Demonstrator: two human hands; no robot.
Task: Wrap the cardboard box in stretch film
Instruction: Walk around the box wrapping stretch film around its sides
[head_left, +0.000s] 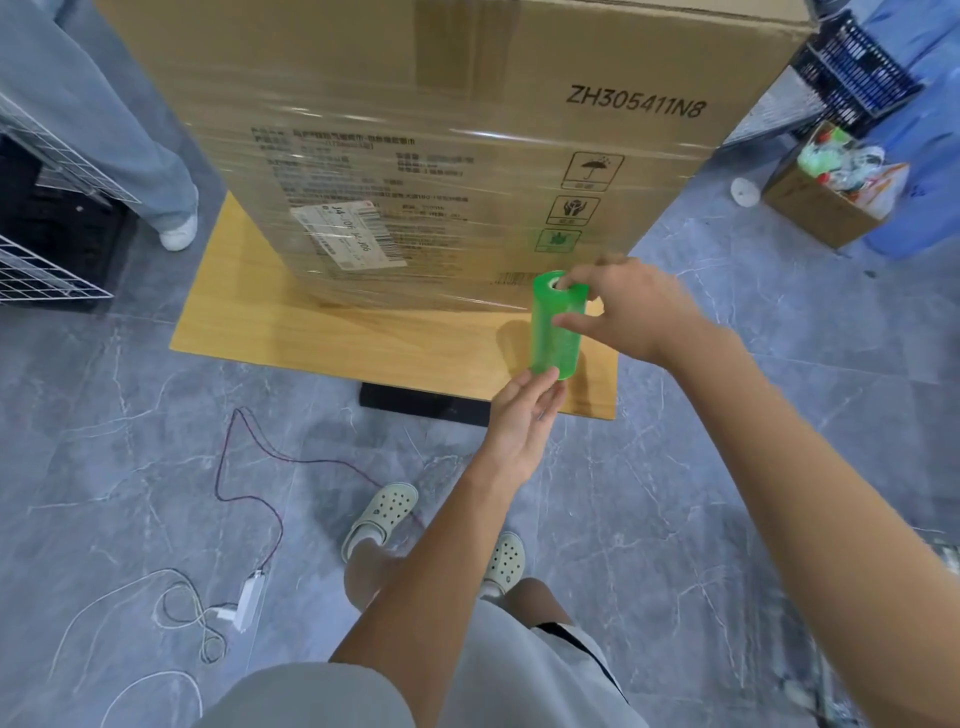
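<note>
**Wrapping in progress.** The cardboard box (467, 104) stands on the low wooden table (311, 332), just beyond both hands. Clear film bands (415, 218) cover its lower and middle face, while the strip above them, with the printed code, is bare.

The green stretch film roll (556, 325) is held upright between the hands, close to the box's near lower corner. The right hand (634, 306) clamps the upper end — a finger in the core, thumb pressed on the side wall. The left hand (519, 431), fingers nearly straight, props the lower end from beneath without curling round it.

Judged step: feeding film between turns. The next move calls for keeping the film taut, carrying the roll round the corner to the right of the hands, and climbing toward the bare strip.

Hard to make out — any loose film running from roll to box, and whether a left finger enters the core. The box's top and far sides are cut off or hidden.
</note>
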